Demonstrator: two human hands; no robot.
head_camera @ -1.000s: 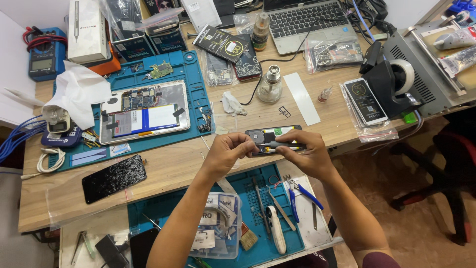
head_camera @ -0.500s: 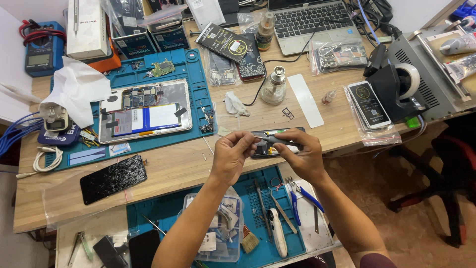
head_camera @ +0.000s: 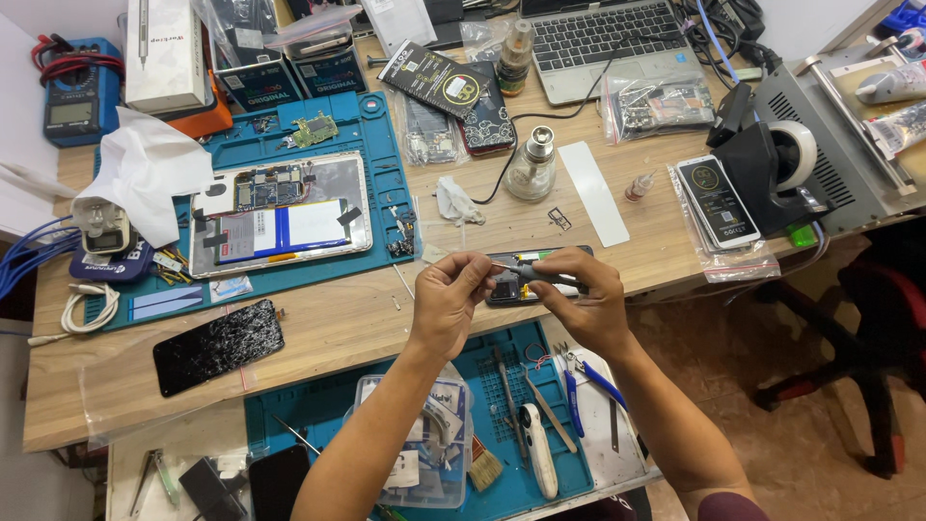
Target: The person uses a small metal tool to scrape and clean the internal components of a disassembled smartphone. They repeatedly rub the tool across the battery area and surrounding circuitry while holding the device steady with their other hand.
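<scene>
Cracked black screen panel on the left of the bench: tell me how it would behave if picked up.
The cracked screen panel probably flexes and sheds splinters, since cracks web its glass. It looks thin and flat, so likely light and hard to lift off the wooden bench.

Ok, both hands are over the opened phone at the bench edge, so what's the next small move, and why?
Probably lower the tool tip onto the exposed board. The right hand grips a slim dark screwdriver-like tool pointing left over the opened phone, and the left hand pinches right at its tip, seemingly steadying it. Whether the tip already touches a part is too small to tell.
</scene>
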